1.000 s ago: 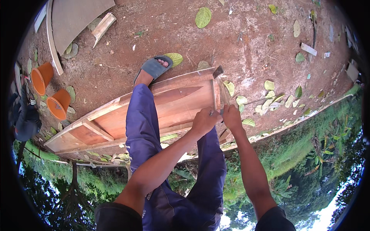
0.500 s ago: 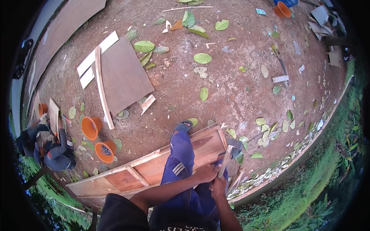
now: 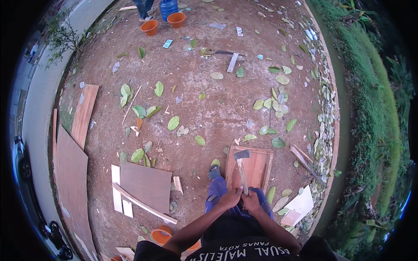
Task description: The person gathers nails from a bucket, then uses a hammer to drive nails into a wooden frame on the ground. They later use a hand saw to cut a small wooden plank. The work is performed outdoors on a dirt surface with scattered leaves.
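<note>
Gripping the hammer [image 3: 242, 169] handle, left hand [image 3: 229, 198] and right hand [image 3: 251, 201] meet.

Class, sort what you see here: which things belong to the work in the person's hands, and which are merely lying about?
In use: hammer, gripped by left hand and right hand; wooden frame beneath its head.

Lying about: brown board, orange pots, blue water jug, long plank, fallen leaves.

One hammer [image 3: 241, 167], two hands [image 3: 229, 199] [image 3: 251, 202] (both on its handle), three orange pots [image 3: 149, 27] [image 3: 176, 19] [image 3: 162, 235].
</note>
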Tool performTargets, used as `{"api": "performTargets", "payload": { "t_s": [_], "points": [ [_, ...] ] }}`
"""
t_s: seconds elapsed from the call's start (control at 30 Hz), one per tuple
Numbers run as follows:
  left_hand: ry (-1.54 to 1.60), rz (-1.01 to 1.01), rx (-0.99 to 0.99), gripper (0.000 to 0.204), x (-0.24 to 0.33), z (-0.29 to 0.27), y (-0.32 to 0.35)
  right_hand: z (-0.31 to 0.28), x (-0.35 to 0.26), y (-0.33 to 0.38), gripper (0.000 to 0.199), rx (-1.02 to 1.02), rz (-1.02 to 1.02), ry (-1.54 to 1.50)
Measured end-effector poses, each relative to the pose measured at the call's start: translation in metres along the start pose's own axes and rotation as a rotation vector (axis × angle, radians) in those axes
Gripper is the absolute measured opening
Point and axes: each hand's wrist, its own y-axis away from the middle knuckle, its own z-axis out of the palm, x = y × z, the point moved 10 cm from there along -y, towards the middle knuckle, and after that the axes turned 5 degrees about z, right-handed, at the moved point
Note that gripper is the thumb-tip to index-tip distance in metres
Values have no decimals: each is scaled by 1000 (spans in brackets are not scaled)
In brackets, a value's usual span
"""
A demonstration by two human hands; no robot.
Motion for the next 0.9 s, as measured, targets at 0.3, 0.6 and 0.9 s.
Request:
{"api": "performTargets", "payload": {
  "t_s": [0.3, 0.6, 0.9],
  "points": [
    [124, -196, -365, 51, 4, 22, 28, -7, 58, 38, 34, 165, 36, -228],
    [-263, -170, -942, 38, 52, 91, 86, -21, 121, 139, 33, 482, -70, -660],
    [-704, -51, -1669, 37, 49, 169, 185, 60, 201, 243, 27, 715, -36, -1414]
  ]
}}
